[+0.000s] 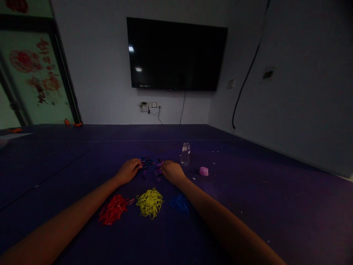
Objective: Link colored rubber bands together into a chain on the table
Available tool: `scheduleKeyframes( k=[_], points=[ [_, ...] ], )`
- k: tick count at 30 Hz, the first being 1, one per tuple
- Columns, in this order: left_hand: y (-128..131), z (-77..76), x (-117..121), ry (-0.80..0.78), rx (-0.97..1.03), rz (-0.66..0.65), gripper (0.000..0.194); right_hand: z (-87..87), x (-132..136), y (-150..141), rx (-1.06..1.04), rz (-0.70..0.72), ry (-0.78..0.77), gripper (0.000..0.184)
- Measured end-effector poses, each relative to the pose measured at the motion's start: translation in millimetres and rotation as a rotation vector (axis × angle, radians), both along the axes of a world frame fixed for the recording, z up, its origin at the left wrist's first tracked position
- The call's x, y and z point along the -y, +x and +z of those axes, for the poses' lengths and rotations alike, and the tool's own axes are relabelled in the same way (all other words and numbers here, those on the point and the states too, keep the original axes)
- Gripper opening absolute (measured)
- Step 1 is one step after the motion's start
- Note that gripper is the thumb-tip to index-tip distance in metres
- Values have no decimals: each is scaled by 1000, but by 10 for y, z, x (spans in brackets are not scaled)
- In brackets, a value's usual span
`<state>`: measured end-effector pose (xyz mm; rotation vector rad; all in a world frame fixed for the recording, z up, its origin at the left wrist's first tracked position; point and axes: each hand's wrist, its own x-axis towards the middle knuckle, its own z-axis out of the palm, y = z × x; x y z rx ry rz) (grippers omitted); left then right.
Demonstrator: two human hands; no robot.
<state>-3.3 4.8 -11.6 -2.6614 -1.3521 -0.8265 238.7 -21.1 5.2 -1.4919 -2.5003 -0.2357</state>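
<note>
My left hand [130,170] rests low over the table at the left side of a small loose pile of dark, mixed rubber bands [147,162]. Its thumb stands apart from the fingers, whose tips touch the pile's edge. Opposite it, my right hand [171,171] lies palm down against purple and pink rubber bands [159,169], fingers loosely bent and partly hidden. Closer to me are three piles: red rubber bands [114,209], yellow rubber bands [150,203] and blue rubber bands [179,203], the blue partly beside my right forearm.
A clear bottle [185,155] stands beyond my right hand, with a crumpled pink object [203,171] to its right. White scraps [214,163] dot the dark purple surface [248,191]. A large television [176,55] hangs on the far wall; a cable [249,68] runs down the right wall.
</note>
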Motion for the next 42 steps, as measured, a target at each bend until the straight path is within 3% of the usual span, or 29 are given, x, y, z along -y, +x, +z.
scheduleKeyframes(
  k=[12,16,24,42],
  points=[
    [-173,-59,-128,-4,441,362,32,-16,-29,-3,10,-15,-9,35],
    [-213,-54,-147,42,457,393,33,-26,-31,2,5,-12,-7,36],
    [-205,-45,-152,-38,490,411,23,-18,-30,-1,9,-8,-4,35],
    [-180,-30,-131,-12,486,413,28,-15,-21,-1,17,-12,2,35]
  ],
)
